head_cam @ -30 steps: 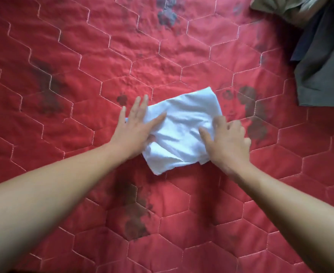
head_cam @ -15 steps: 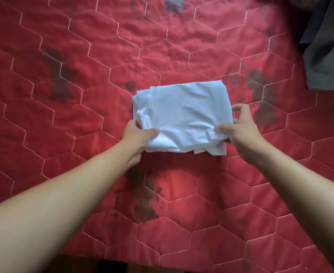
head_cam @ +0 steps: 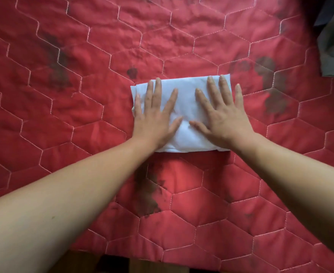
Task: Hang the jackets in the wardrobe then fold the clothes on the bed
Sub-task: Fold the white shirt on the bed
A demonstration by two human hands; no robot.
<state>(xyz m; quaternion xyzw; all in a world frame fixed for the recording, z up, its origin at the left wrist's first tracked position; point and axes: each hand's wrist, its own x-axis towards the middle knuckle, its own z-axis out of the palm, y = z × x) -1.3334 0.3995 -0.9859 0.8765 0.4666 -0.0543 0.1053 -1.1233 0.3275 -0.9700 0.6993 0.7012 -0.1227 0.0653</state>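
Note:
A white garment lies folded into a small flat rectangle in the middle of the red quilted bed cover. My left hand rests flat on its left half, fingers spread and pointing away from me. My right hand lies flat on its right half in the same way, its little finger reaching just past the right edge. Neither hand grips the cloth; both palms press down on it. Much of the garment's near part is hidden under my palms.
A pile of dark grey clothing lies at the far right edge of the bed. The cover has several dark stains. The bed's near edge runs along the bottom, with dark floor below it.
Half a second ago both hands pinched the white garment's near corners; now it is folded smaller and both hands lie flat on top of it. The view has dropped closer to the bed.

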